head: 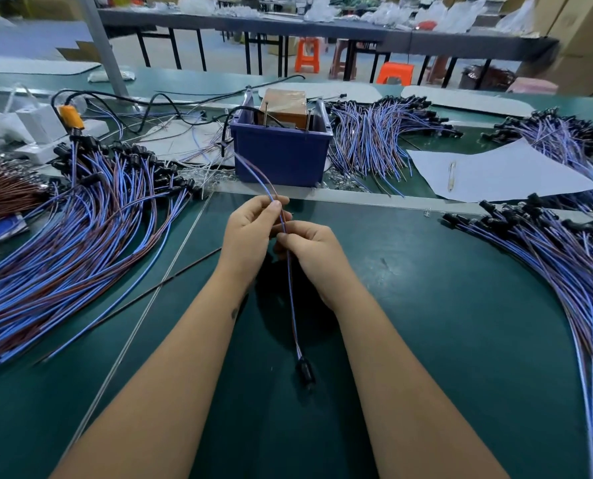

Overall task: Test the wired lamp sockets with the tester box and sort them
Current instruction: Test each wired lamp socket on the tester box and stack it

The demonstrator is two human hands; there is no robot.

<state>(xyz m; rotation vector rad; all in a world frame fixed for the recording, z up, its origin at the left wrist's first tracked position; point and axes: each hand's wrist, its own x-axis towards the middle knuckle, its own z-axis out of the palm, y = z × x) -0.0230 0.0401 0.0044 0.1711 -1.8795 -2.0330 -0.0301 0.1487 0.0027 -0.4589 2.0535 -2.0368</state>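
Both hands pinch one wire pair mid-table: left hand (pixel 253 226) upper, right hand (pixel 309 247) below. Socket (pixel 305 371) dangles near table (pixel 443 305). Free ends point twd tester box (pixel 281 150). Tip: slide grip up, keep ends apart, touch both to pins (pixel 265 114).

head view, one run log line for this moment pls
both hands pinch one socket wire | left hand | right hand | socket dangling | tester box untouched
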